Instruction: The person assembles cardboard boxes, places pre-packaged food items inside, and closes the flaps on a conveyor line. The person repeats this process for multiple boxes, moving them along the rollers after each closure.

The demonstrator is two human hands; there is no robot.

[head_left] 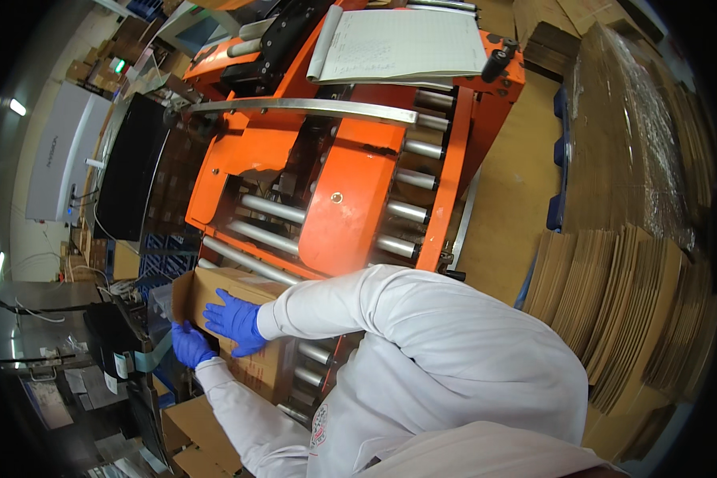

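A brown cardboard box (256, 374) rests on the metal rollers, tilted in my view, with a flap standing up at its far left corner. My right hand (235, 321), in a blue glove, lies on the box's upper face with its fingers spread. Just nearer and to the left, my left hand (191, 345), gloved the same, curls around the box's left edge; some of its fingertips are hidden. A pale greenish strip (154, 354) runs beside the left hand.
Ahead stands an orange roller machine (350, 195) with a metal bar (319, 107) across it and an open notebook (406, 44) on top. Flattened cartons (605, 295) are stacked at right, near a wrapped pallet load (613, 135). Another open carton (203, 426) sits at lower left.
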